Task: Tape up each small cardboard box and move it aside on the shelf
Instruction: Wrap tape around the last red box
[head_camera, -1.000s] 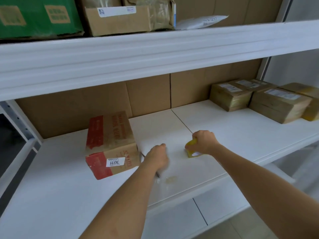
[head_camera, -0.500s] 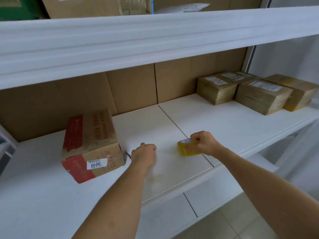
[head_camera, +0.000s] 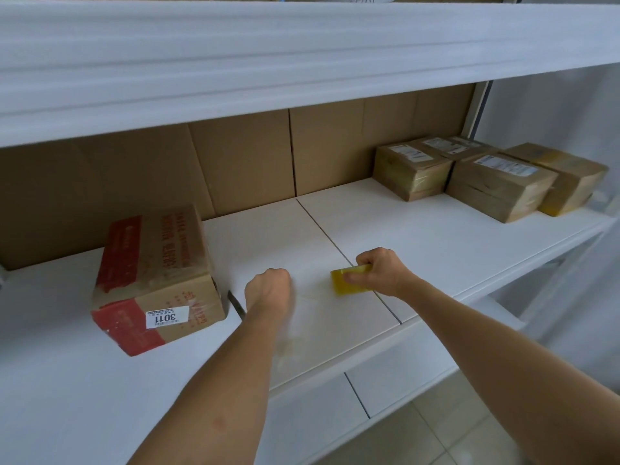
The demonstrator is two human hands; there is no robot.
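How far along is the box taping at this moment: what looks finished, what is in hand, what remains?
Done, it seems: four small taped boxes sit grouped at the shelf's right end. In hand: the right hand grips a yellow tape roll; a clear strip seems to run from it to the curled left hand, though that grip is unclear. Left: the larger red-printed box by the left hand, already partly taped, not yet moved aside.

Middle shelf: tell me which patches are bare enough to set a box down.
Bare board lies between the right hand, which grips the yellow tape roll, and the taped boxes at far right. Another bare patch runs along the near shelf edge, in front of the red-labelled box. It is crowded between that box and the left hand.
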